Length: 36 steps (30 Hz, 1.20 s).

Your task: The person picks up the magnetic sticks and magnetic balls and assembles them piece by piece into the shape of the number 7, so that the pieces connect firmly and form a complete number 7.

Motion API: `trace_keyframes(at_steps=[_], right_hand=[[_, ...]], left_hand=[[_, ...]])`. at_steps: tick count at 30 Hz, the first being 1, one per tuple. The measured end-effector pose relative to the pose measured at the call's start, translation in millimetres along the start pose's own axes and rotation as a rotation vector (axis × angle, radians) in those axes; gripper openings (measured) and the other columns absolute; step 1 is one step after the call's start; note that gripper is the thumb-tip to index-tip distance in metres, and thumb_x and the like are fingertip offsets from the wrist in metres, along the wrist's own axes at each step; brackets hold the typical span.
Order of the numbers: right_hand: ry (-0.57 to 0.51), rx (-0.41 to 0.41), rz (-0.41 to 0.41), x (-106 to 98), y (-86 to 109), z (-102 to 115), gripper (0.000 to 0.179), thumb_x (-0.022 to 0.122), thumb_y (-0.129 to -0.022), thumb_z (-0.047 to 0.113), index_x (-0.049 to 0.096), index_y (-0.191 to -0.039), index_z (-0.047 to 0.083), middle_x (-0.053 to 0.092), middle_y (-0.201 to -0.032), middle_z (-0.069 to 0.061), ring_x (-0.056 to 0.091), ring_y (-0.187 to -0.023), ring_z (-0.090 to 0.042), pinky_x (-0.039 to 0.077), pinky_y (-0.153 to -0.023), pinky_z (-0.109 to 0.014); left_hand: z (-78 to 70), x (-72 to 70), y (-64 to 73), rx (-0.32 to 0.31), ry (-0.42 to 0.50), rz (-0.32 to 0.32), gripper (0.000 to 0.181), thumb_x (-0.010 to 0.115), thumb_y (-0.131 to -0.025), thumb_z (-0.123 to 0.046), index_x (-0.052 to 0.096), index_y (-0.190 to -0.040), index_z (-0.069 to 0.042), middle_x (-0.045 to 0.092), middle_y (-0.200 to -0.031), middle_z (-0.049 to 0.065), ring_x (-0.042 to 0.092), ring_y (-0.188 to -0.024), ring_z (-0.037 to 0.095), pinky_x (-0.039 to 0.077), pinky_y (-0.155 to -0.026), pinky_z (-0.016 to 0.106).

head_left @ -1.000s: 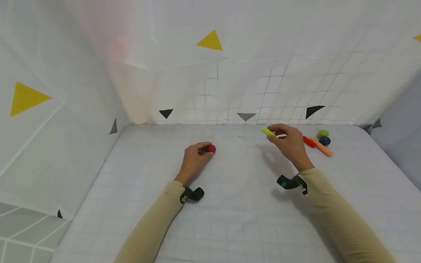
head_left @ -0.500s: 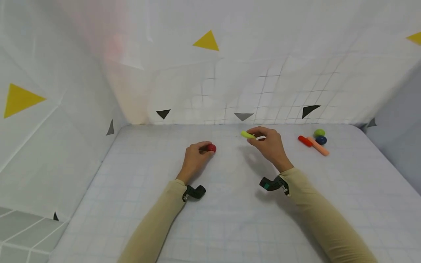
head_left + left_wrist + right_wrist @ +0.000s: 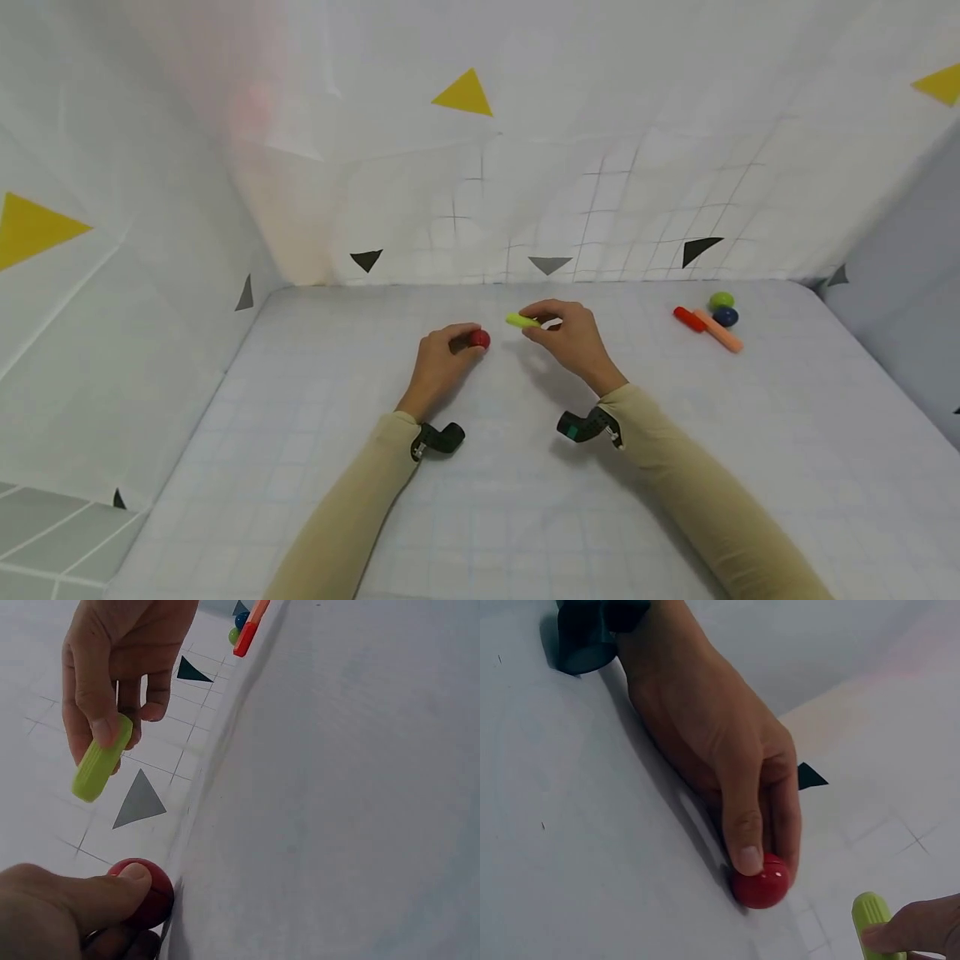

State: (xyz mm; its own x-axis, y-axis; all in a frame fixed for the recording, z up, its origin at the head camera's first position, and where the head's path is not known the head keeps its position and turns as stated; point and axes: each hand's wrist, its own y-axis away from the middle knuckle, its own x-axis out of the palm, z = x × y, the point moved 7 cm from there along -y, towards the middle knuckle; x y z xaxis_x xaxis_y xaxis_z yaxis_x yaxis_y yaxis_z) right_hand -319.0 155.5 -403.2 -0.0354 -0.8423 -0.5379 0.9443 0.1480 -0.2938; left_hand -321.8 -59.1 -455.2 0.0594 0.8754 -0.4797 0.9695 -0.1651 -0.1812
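Note:
A small glossy red ball [image 3: 481, 339] sits on the white surface, and my left hand [image 3: 441, 364] pinches it between thumb and fingers. In the right wrist view the red ball [image 3: 760, 883] shows under the thumb tip. My right hand [image 3: 576, 343] pinches a short yellow-green ribbed stick [image 3: 519, 320] by one end, its other end pointing left toward the ball. The left wrist view has this yellow-green stick [image 3: 101, 761] held up, apart from the red ball [image 3: 148, 894]. A shadow lies beneath the right hand.
At the back right lie a red stick [image 3: 689, 319], a peach-orange stick [image 3: 718, 331], a dark blue ball [image 3: 725, 317] and a green ball [image 3: 722, 300], close together. White sheet walls [image 3: 420, 200] with yellow and black triangles rise behind and beside the surface.
My right hand has moved left and slightly nearer with the yellow-green stick, from beside the sticks and balls to close by the red ball. The left hand has stayed on the ball.

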Motion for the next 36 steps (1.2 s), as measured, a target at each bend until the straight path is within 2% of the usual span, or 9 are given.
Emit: trace_keyframes(at_steps=[11,19,25,36], right_hand=[[0.008,-0.008,0.083,29,-2.7,-1,0.021,0.079,-0.091,0.002,0.079,-0.112,0.005,0.075,-0.111,-0.008,0.067,-0.100,-0.025,0.057,-0.083,-0.043],[0.038,-0.031,0.110,36,-0.5,-7,0.019,0.077,-0.091,0.000,0.080,-0.109,0.004,0.075,-0.109,-0.008,0.067,-0.097,-0.026,0.058,-0.082,-0.043],[0.030,-0.037,0.109,40,-0.3,-7,0.020,0.076,-0.090,-0.002,0.079,-0.110,0.003,0.075,-0.109,-0.008,0.067,-0.098,-0.027,0.058,-0.083,-0.045],[0.028,-0.035,0.115,46,-1.6,-12,0.022,0.076,-0.090,-0.004,0.077,-0.112,0.002,0.075,-0.111,-0.010,0.069,-0.102,-0.029,0.058,-0.088,-0.044]], left_hand=[[-0.7,-2.5,-2.8,0.032,0.015,0.013,0.038,0.077,-0.096,-0.014,0.070,-0.134,-0.008,0.070,-0.125,0.001,0.062,-0.116,0.014,0.047,-0.103,0.034],[-1.7,0.9,-0.6,0.034,0.027,0.023,0.038,0.076,-0.097,-0.013,0.069,-0.134,-0.009,0.070,-0.126,0.003,0.062,-0.119,0.017,0.047,-0.104,0.035],[-1.7,-0.4,0.3,0.062,0.015,0.016,0.038,0.076,-0.097,-0.013,0.069,-0.134,-0.007,0.070,-0.126,0.003,0.062,-0.119,0.017,0.047,-0.104,0.036],[2.4,-2.9,-2.0,0.035,0.029,-0.011,0.036,0.078,-0.095,-0.010,0.071,-0.130,-0.007,0.072,-0.118,0.004,0.065,-0.107,0.018,0.051,-0.096,0.036]])
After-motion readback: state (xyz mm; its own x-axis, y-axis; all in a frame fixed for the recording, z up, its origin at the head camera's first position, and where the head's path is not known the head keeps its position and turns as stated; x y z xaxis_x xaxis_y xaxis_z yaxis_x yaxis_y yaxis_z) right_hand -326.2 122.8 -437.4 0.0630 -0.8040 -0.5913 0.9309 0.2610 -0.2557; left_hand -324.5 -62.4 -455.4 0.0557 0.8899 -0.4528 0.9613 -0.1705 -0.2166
